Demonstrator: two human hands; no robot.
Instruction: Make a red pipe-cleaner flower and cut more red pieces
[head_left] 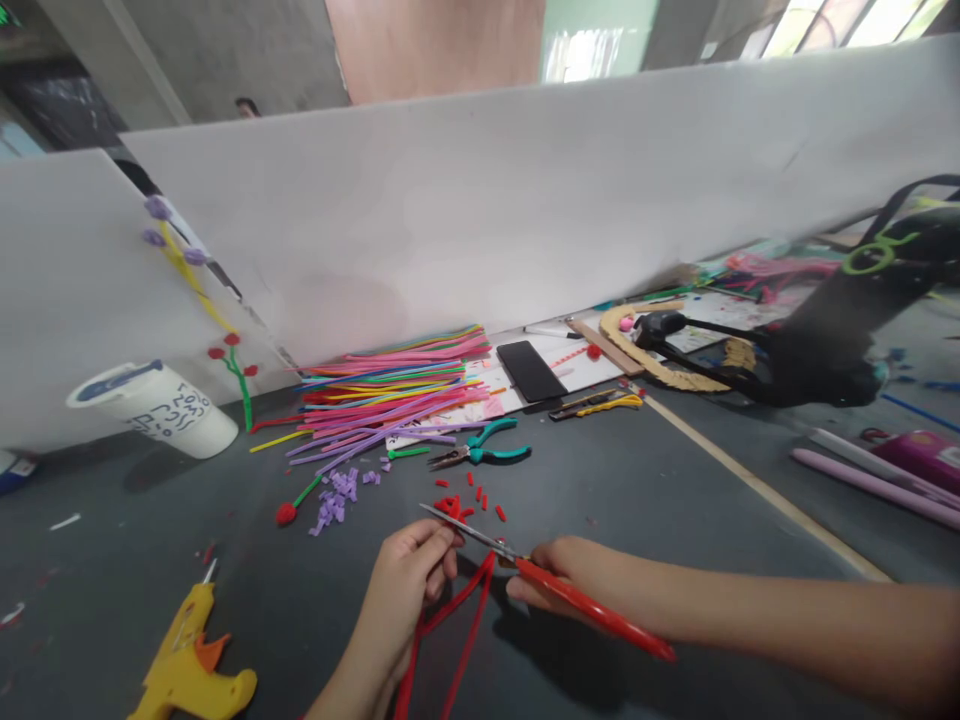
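Note:
My left hand [416, 565] pinches red pipe cleaners [472, 615] whose long ends hang folded below it. My right hand [581, 580] is closed round the red handle of a pair of scissors [600, 612]. The scissors' blades point left and lie right by my left fingertips, near the ends of the pipe cleaners. Beyond the blades, short red cut pieces [500, 512] are scattered on the dark table, with a small heap of them just behind the blade tips. Part of my right fingers is hidden behind the handle.
A yellow glue gun [191, 660] lies front left, near a white cup [187, 415]. Teal pliers [491, 445], purple cut bits [334, 503], a bundle of coloured pipe cleaners [390, 395], a phone [530, 371] and a yellow cutter [607, 402] lie ahead. A white board [465, 220] stands behind.

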